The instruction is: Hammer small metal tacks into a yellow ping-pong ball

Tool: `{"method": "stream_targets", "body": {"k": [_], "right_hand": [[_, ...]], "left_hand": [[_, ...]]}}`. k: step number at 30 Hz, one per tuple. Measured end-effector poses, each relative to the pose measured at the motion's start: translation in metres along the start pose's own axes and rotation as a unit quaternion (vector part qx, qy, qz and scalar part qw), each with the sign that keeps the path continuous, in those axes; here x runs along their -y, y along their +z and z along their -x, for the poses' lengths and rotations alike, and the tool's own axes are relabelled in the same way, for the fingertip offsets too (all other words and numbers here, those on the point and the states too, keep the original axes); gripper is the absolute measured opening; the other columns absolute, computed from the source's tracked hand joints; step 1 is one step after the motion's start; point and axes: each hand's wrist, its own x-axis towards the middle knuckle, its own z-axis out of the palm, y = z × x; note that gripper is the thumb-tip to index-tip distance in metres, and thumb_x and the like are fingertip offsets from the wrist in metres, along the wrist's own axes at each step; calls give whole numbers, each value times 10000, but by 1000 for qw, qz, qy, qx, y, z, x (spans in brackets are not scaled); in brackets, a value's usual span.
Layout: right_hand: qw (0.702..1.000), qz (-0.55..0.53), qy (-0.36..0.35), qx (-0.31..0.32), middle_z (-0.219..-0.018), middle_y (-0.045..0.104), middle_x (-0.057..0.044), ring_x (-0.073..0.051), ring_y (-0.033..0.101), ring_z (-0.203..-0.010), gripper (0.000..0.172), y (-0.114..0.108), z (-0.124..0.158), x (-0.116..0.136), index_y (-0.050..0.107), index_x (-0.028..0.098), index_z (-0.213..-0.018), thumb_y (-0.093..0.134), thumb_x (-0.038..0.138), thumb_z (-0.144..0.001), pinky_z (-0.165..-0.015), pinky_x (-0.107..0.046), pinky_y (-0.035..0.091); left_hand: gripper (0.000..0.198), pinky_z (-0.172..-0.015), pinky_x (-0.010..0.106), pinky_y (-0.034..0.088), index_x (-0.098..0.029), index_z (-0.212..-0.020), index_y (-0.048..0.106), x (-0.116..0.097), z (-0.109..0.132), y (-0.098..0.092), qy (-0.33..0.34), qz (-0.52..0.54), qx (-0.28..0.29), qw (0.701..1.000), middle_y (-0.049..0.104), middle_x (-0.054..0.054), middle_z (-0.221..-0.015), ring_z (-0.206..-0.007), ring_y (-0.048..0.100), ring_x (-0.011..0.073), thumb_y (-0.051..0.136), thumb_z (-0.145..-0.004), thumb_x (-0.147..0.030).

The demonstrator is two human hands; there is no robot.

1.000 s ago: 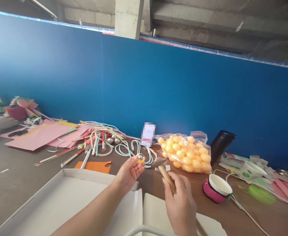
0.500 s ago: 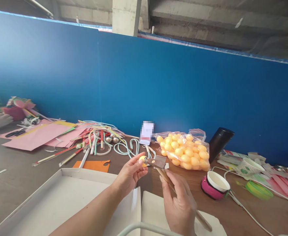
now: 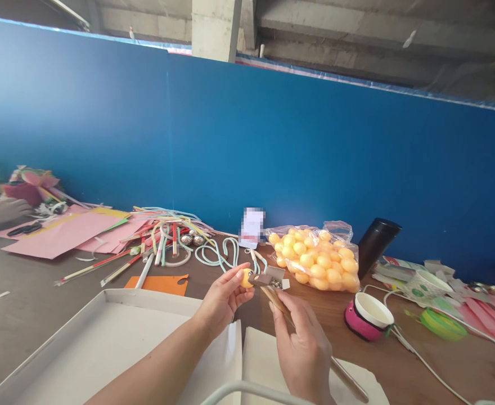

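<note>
My left hand pinches a small yellow-orange ball between thumb and fingers. A small dark-and-pale detail shows on its right side, too small to make out. My right hand is wrapped round the wooden handle of a hammer, whose dark metal head meets or nearly meets the ball; contact cannot be told. Just behind the head, a small open box holds several shiny metal bits. Nearest beyond my hands lies a clear bag of yellow-orange balls.
White box lids lie in front. A phone leans at the back wall. On the right are a black cylinder, a pink-wrapped cup and cables. Pink paper, sticks and cords lie left, near another person's hand.
The hammer and my right hand have shifted slightly left, uncovering more of the small box. My left hand keeps the ball in place. The other person's hand has moved a little right.
</note>
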Motion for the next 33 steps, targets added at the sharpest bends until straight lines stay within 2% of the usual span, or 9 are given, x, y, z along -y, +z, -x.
{"method": "stream_targets", "body": {"k": [2, 5, 9, 13, 17, 20, 33], "right_hand": [[1000, -3, -5, 5, -945, 667, -67, -203, 614, -852, 249, 0, 0, 0, 600, 216, -1051, 588, 205, -803, -776, -314, 461], [1000, -12, -15, -19, -960, 664, -79, -205, 609, -873, 255, 1, 0, 0, 595, 205, -1058, 587, 201, -804, -807, -323, 456], [1000, 14, 1, 3, -941, 669, -61, -196, 617, -834, 220, 1, 1, 0, 615, 218, -1030, 566, 246, -817, -754, -305, 467], [1000, -15, -10, -19, -941, 668, -71, -197, 614, -858, 229, 2, 1, 0, 607, 200, -1039, 572, 240, -816, -782, -313, 467], [1000, 5, -4, 0, -931, 669, -56, -192, 616, -824, 210, 3, 1, -1, 616, 217, -1019, 572, 242, -816, -749, -307, 471], [1000, -14, -7, -13, -950, 664, -61, -195, 610, -862, 230, 3, 1, -1, 603, 212, -1040, 580, 228, -812, -782, -315, 466], [1000, -7, 6, -12, -935, 659, -52, -190, 609, -849, 221, 3, 1, -1, 605, 216, -1026, 593, 218, -806, -762, -310, 468]], "left_hand": [[368, -719, 226, 514, -160, -1124, 572, 0, 0, 1, -1, 0, -6, 1000, 628, 74, -959, -716, 621, 106, 608, -777, -278], [366, -737, 233, 514, -161, -1122, 570, 0, -1, 0, 2, 2, -11, 1000, 631, 71, -948, -729, 624, 111, 608, -777, -277], [362, -761, 238, 509, -150, -1122, 564, 1, -2, -2, 4, 4, -9, 1000, 632, 83, -968, -766, 625, 119, 603, -782, -266], [369, -762, 240, 510, -153, -1134, 554, 2, -3, -3, 9, 2, -11, 1000, 634, 80, -969, -763, 628, 119, 601, -784, -257], [357, -757, 239, 513, -152, -1131, 556, 4, -3, -4, 8, 5, -7, 1000, 640, 82, -959, -764, 630, 119, 593, -789, -250], [363, -760, 242, 513, -153, -1133, 552, 4, -3, -5, 11, 6, -13, 1000, 640, 84, -976, -772, 635, 125, 599, -784, -244], [345, -766, 240, 521, -142, -1130, 543, 5, -5, -6, 2, 34, -13, 999, 643, 90, -967, -775, 643, 132, 578, -799, -237]]}}
